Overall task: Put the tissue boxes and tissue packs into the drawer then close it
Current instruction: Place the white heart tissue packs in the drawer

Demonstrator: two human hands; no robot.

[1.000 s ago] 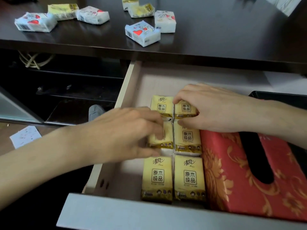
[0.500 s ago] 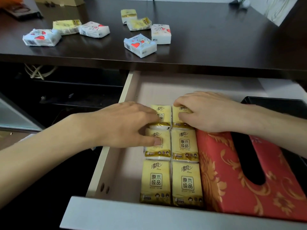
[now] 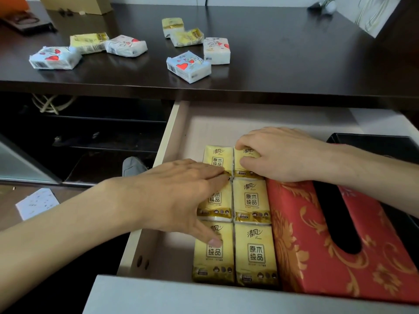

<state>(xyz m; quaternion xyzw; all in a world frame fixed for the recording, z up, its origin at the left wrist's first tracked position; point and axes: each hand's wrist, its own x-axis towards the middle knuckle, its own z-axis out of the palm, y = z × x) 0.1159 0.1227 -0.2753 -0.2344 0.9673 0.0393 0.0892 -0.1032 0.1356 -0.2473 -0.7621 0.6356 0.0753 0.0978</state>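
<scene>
Open pale wooden drawer (image 3: 169,141): six yellow plastic-wrapped tissue packs (image 3: 251,200) in two tight rows beside red gold-patterned tissue box (image 3: 340,234), likely saving space. Left hand (image 3: 179,196) flat, fingers spread, pressing; right hand (image 3: 278,155) pinching rear pack. Seven soft packs (image 3: 188,66) remain on dark desktop (image 3: 294,64).

Cardboard box (image 3: 77,4), coiled cable (image 3: 48,104), paper slip (image 3: 37,202).

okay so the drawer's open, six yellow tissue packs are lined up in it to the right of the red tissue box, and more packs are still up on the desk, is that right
Not quite. The head view shows the six yellow tissue packs to the left of the red tissue box, not the right. The rest holds: the drawer is open, and more packs still lie on the desk.
</scene>
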